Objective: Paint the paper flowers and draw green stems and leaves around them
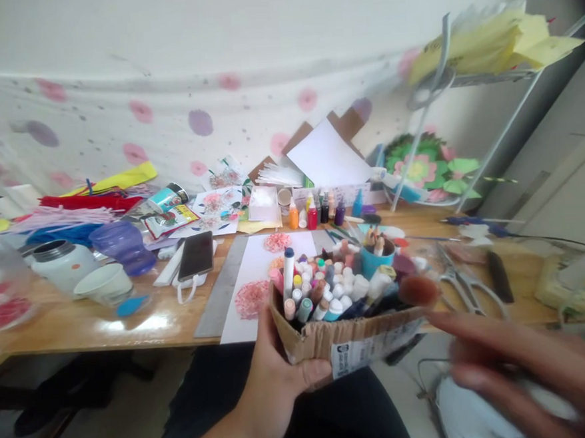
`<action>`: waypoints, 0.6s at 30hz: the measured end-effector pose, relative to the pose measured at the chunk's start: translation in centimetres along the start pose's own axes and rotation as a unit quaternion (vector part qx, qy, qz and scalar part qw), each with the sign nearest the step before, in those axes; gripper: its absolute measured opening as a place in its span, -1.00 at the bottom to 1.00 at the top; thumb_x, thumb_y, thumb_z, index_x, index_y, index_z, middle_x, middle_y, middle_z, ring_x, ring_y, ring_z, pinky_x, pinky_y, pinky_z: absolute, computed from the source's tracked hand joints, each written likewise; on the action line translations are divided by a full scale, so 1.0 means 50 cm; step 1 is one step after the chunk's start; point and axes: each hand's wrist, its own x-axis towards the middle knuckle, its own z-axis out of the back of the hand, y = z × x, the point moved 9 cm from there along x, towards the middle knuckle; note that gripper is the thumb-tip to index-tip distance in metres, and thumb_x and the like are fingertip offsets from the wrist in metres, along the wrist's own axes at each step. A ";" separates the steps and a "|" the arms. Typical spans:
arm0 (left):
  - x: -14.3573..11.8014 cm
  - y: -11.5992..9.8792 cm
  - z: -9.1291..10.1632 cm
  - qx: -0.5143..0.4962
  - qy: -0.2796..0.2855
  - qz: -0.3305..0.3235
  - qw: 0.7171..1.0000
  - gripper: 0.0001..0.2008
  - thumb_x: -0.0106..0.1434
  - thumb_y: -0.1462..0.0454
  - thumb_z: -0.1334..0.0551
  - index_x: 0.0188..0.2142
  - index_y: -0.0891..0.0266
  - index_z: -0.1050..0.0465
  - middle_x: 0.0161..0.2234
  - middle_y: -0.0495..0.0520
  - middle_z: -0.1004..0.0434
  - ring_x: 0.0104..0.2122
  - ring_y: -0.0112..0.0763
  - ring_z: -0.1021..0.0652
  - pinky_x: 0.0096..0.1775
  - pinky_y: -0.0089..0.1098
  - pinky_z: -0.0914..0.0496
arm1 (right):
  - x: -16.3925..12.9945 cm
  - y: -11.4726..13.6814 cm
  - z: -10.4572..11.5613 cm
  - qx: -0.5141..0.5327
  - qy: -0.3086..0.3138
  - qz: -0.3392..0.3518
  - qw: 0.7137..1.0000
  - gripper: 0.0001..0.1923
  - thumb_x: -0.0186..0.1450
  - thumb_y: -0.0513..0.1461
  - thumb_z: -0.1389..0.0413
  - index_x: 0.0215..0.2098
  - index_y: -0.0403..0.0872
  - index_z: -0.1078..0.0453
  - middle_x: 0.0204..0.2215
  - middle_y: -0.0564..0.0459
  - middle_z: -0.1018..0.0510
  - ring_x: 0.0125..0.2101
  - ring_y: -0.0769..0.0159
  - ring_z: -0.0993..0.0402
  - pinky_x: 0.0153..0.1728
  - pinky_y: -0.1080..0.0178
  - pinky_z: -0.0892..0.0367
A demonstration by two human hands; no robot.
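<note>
My left hand point(278, 380) grips the near left corner of a cardboard box point(311, 344), thumb on its front side near a printed label. The box is held tilted above my lap, at the table's front edge. Packed inside it are several capped markers point(345, 287), a blue cup point(377, 264) with brushes or pencils in it, and a large soft brush point(418, 291). My right hand point(517, 357) is blurred at the box's right end, fingers apart, index finger stretched toward the corner. Whether that finger touches the cardboard, I cannot tell.
Behind the box, a paper sheet point(249, 275) with pink flower pictures lies on a grey board point(215, 301). Scissors point(470, 286) and a glue gun point(478, 223) lie right. A phone point(196, 255), white jar point(64, 265) and paper cup point(104, 283) stand left. Small paint bottles point(312, 212) line the back.
</note>
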 end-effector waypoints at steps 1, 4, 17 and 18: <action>0.004 -0.001 -0.003 0.002 -0.003 -0.004 1.000 0.13 -0.09 0.40 -0.49 0.30 -0.09 0.19 0.21 0.16 -0.31 0.18 -0.01 -0.38 0.18 -0.03 -0.31 | 0.005 0.007 -0.020 -0.002 0.028 0.003 1.000 -0.53 0.24 -0.03 -0.13 0.12 0.44 -0.28 -0.60 0.20 -0.58 -0.72 0.25 -0.47 -0.77 0.29 -0.44; 0.014 -0.002 -0.016 -0.001 -0.004 -0.015 1.000 0.13 -0.09 0.37 -0.49 0.30 -0.09 0.20 0.19 0.17 -0.33 0.16 0.01 -0.40 0.15 -0.02 -0.33 | 0.025 0.020 -0.070 -0.004 0.080 0.007 0.997 -0.54 0.27 -0.09 -0.17 0.11 0.19 -0.20 -0.56 0.26 -0.57 -0.69 0.41 -0.48 -0.67 0.43 -0.44; 0.039 0.011 -0.029 0.008 -0.054 -0.002 0.999 0.03 -0.14 0.33 -0.50 0.24 -0.04 0.02 0.12 0.15 -0.41 0.08 0.00 -0.48 0.12 -0.01 -0.33 | 0.085 0.008 -0.107 -0.066 0.053 -0.055 0.995 -0.93 0.19 -0.23 -0.19 -0.32 -0.01 -0.40 -0.60 0.25 -0.59 -0.68 0.37 -0.52 -0.69 0.40 -0.31; 0.041 0.008 -0.026 0.026 -0.056 -0.011 0.998 0.00 -0.13 0.30 -0.50 0.22 -0.02 -0.02 0.11 0.15 -0.42 0.08 0.00 -0.47 0.12 -0.01 -0.32 | 0.090 0.007 -0.102 -0.037 0.037 -0.068 0.996 -0.95 0.23 -0.20 -0.16 -0.34 0.00 -0.42 -0.63 0.27 -0.58 -0.69 0.41 -0.50 -0.68 0.43 -0.31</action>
